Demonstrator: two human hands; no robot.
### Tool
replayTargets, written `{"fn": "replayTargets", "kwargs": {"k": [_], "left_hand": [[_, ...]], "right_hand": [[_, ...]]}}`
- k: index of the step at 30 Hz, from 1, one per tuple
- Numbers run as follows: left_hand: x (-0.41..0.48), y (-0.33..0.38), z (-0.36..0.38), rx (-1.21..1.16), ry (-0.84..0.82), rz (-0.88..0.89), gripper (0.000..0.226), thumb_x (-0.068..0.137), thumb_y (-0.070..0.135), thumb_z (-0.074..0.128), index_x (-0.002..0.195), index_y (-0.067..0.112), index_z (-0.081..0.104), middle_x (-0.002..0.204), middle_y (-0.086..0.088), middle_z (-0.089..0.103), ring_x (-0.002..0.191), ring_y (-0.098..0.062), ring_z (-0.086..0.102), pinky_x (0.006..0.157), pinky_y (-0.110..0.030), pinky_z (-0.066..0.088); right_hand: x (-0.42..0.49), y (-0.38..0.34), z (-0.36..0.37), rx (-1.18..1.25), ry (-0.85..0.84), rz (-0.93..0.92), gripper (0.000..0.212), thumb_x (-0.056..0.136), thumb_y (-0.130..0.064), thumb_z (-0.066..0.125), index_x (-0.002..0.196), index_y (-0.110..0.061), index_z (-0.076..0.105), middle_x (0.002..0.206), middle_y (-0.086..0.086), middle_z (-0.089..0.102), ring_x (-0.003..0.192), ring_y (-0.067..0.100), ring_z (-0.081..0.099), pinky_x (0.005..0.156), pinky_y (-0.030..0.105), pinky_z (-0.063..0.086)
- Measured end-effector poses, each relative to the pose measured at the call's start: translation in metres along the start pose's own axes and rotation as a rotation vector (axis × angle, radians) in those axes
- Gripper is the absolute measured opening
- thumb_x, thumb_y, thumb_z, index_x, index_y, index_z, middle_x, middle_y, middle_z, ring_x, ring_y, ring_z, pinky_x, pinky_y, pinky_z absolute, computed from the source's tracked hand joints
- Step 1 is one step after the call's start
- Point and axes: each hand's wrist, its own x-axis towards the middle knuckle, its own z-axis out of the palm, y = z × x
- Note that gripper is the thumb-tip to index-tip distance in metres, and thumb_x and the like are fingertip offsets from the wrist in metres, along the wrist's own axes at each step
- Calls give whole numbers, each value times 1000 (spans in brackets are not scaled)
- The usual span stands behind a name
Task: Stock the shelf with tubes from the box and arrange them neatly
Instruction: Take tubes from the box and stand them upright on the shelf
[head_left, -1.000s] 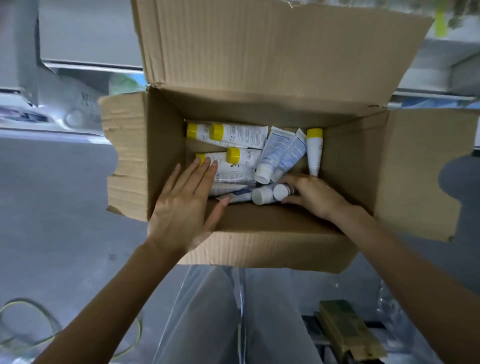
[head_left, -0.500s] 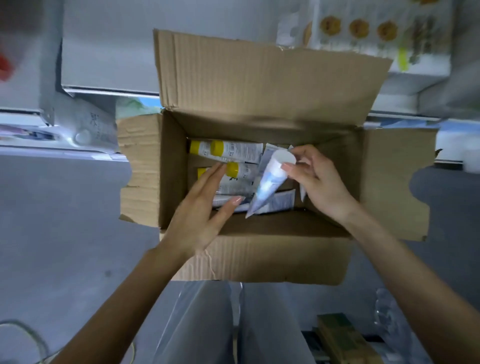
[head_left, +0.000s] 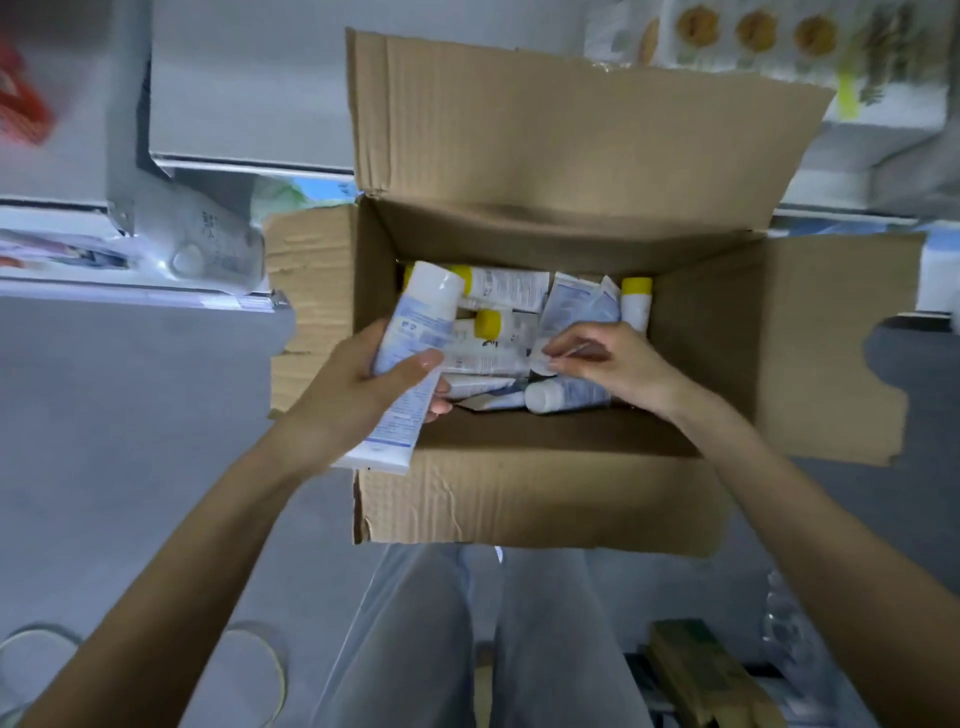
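Grey floor (head_left: 130, 415) is showing around the box (head_left: 519, 499), shelf (head_left: 234, 163) beyond. Left hand (head_left: 358, 395) fingers are grasping one tube (head_left: 415, 332) mid-body, cap beyond the fingertips. Right hand (head_left: 613, 369) fingers are curling onto loose tubes (head_left: 571, 395) beneath them; grip cannot be told. Tubes are likely handling light, soft, slick: grasp mid-body.

left hand (head_left: 358, 384) grips a white tube (head_left: 410, 358) over the open cardboard box (head_left: 530, 493); right hand (head_left: 608, 364) reaches among the tubes (head_left: 519, 312) inside.
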Motion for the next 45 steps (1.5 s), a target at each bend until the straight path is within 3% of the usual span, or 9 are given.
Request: {"fn": "replayTargets", "kwargs": {"k": [12, 19, 25, 28, 31, 35, 38, 40, 45], "left_hand": [[-4, -16, -15, -57, -28, -87, 27, 88, 22, 56, 113, 14, 56, 89, -10, 72, 77, -23, 71, 63, -24, 57], [-1, -17, -16, -61, -40, -80, 28, 87, 24, 56, 113, 16, 55, 90, -11, 71, 79, -24, 71, 67, -28, 58], [-1, -19, -15, -62, -20, -84, 30, 87, 23, 56, 114, 11, 55, 89, -12, 71, 78, -24, 71, 67, -27, 58], [-1, -18, -13, -53, -6, -70, 29, 87, 25, 56, 113, 14, 55, 90, -11, 71, 78, -23, 71, 67, -26, 58], [-2, -17, -10, -63, 10, -63, 23, 89, 23, 56, 111, 17, 56, 90, -11, 71, 76, -21, 71, 65, -23, 58], [-8, -12, -3, -66, 18, -43, 17, 90, 22, 56, 108, 20, 55, 92, -11, 70, 75, -18, 71, 62, -21, 56], [-18, -1, 5, -75, 32, -28, 24, 91, 19, 56, 113, 14, 52, 97, -13, 69, 77, -18, 71, 67, -24, 57], [-28, 9, 10, -84, 45, 5, 20, 91, 17, 56, 110, 15, 53, 99, -14, 68, 79, -18, 71, 71, -25, 56], [-60, 41, 12, -30, 92, 82, 19, 90, 24, 59, 109, 23, 55, 105, -5, 69, 98, -19, 66, 90, -37, 52]], "right_hand": [[45, 46, 4, -320, -258, 60, 32, 74, -18, 78, 105, -19, 71, 106, -6, 69, 100, 5, 62, 85, 14, 44], [43, 45, 14, -434, -353, 63, 44, 78, -15, 75, 120, -24, 64, 91, -13, 68, 72, 19, 68, 68, 20, 52], [41, 46, 16, -459, -371, 23, 43, 82, -15, 71, 123, -23, 61, 100, -4, 64, 67, 7, 62, 61, 13, 50], [39, 46, 18, -440, -331, -15, 38, 81, -14, 72, 118, -17, 64, 111, -2, 56, 80, 1, 54, 65, 8, 47], [37, 42, 16, -417, -240, -48, 39, 80, -15, 72, 118, -14, 62, 108, 1, 49, 96, 14, 52, 80, 23, 47], [24, 5, 1, -261, -52, -93, 35, 79, -12, 72, 113, -10, 63, 81, -8, 46, 64, 3, 50, 63, 8, 36], [0, -33, -13, -70, 59, -133, 25, 81, -7, 69, 105, -14, 64, 62, -12, 53, 51, 2, 47, 54, 13, 39], [-22, -58, -23, 71, 144, -146, 21, 84, -8, 66, 98, -24, 64, 77, -9, 63, 66, 6, 54, 63, 25, 47], [-84, -117, -32, 349, 300, -185, 17, 91, -7, 55, 96, -19, 67, 85, -15, 68, 74, -8, 57, 66, 7, 42]]}}
